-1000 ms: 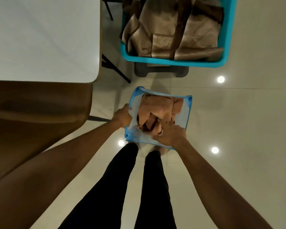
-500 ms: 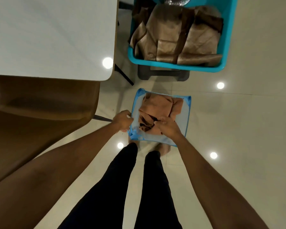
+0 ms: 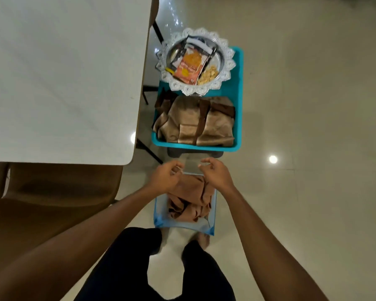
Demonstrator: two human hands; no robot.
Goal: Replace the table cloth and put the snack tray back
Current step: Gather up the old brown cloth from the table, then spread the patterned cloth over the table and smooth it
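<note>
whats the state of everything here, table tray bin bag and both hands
table: bare, no cloth on it
snack tray: resting on the teal bin's far end, packets in it
teal bin: holds a folded tan cloth
bag: open on the floor, crumpled brown cloth inside
left hand: fingers pinching the bag's clear flap
right hand: the same

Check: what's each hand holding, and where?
Left hand and right hand each pinch the clear bag at its far top edge; the cloth inside is ungripped.
</note>
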